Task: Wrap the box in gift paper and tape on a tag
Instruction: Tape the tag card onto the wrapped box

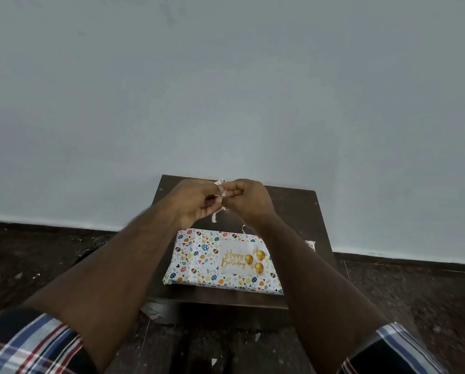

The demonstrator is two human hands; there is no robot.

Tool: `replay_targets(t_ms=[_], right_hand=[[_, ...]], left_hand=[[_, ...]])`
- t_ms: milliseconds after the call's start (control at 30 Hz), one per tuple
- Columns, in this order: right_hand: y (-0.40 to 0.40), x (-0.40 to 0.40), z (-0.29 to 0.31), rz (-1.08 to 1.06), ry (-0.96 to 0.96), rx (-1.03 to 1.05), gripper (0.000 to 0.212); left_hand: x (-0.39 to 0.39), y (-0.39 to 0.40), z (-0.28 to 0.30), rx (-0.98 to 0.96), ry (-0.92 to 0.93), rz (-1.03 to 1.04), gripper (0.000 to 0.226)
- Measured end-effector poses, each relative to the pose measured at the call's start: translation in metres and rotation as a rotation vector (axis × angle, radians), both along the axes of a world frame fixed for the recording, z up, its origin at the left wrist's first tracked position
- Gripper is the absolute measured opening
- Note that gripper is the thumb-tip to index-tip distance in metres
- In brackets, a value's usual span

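1. Plaid sleeves point(28, 344) fill the lower corners of the frame; both bare forearms run up to centre.
2. Left hand point(196, 203) and right hand point(246, 198) meet above the table's point(301, 211) far edge, fingers curled, both pinching one small crumpled pale strip point(220, 194). Tape or ribbon, cannot tell which.
3. Box point(199, 255) lies flat at centre frame on the dark table, just below the hands, not touched. Patterned paper covers every side that shows.
4. Tag point(240, 259), "Happy Birthday" with gold balloons, lies flat on the box top, right of middle. Whether it is taped down, cannot tell.
5. Handling, judged: box looks flat and light, paper smooth and easily creased; take it by the long edges, not the tag. Strip is limp, probably sticky, likely to fold on itself; hold by the ends.
6. Containers: none in view. Paper scrap point(310, 244) sits at the table's right edge.
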State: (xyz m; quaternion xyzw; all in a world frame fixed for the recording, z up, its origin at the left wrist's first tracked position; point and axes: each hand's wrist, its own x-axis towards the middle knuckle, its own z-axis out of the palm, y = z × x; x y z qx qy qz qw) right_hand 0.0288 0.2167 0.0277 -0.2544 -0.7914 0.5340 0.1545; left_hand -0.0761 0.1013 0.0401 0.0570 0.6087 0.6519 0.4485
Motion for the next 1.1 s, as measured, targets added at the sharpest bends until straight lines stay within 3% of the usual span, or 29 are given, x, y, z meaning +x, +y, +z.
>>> replay_targets(t_ms=[133, 333, 567, 767, 900, 1100], right_hand=[[-0.003, 0.003, 0.005, -0.093, 0.037, 0.021, 0.015], [-0.005, 0.011, 0.01, -0.059, 0.167, -0.315, 0.008], [0.003, 0.016, 0.014, 0.062, 0.086, -0.475, 0.014], [0.017, 0.014, 0.017, 0.025, 0.087, -0.514, 0.015], [0.022, 0.011, 0.013, 0.056, 0.113, -0.492, 0.014], [0.027, 0.002, 0.01, -0.006, 0.149, -0.419, 0.015]], left_hand=[[0.001, -0.012, 0.004, 0.021, -0.01, -0.066, 0.015], [0.006, -0.015, 0.006, 0.084, -0.059, -0.019, 0.014], [0.009, -0.01, 0.005, 0.072, 0.012, 0.056, 0.014], [0.011, 0.001, 0.003, 0.08, 0.04, 0.16, 0.018], [0.007, 0.003, 0.0, 0.113, -0.029, 0.075, 0.028], [0.003, 0.009, -0.007, -0.001, 0.175, 0.101, 0.012]])
